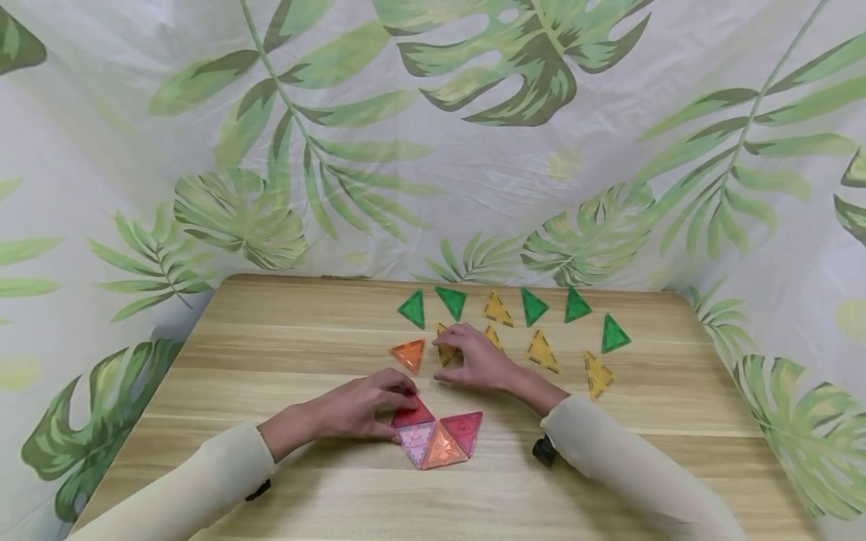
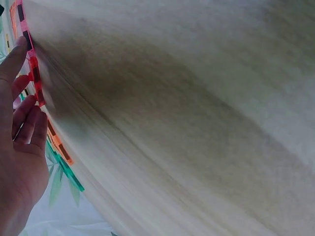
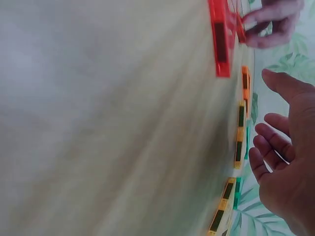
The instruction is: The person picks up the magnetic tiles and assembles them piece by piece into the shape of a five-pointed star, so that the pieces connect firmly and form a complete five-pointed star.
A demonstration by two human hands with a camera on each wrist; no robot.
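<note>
In the head view, translucent triangular magnetic tiles lie flat on the wooden table. Four-sided by its neighbours, a small fan joins a red tile [image 1: 415, 412], a purple tile [image 1: 414, 442], an orange tile [image 1: 444, 446] and a pink-red tile [image 1: 464, 430]. My left hand [image 1: 361, 406] holds the red tile at the fan's left, fingers on its top and thumb by the purple tile's edge. My right hand [image 1: 480, 359] hovers around a yellow tile [image 1: 445, 351], fingers spread and loosely bent, partly covering it. The right wrist view shows nothing between those fingers.
A lone orange tile [image 1: 409, 355] lies left of the right hand. Several green tiles [image 1: 615, 333] and yellow tiles [image 1: 543, 351] are scattered across the back right of the table [image 1: 284, 330]. A leaf-print cloth [image 1: 473, 173] hangs behind the table.
</note>
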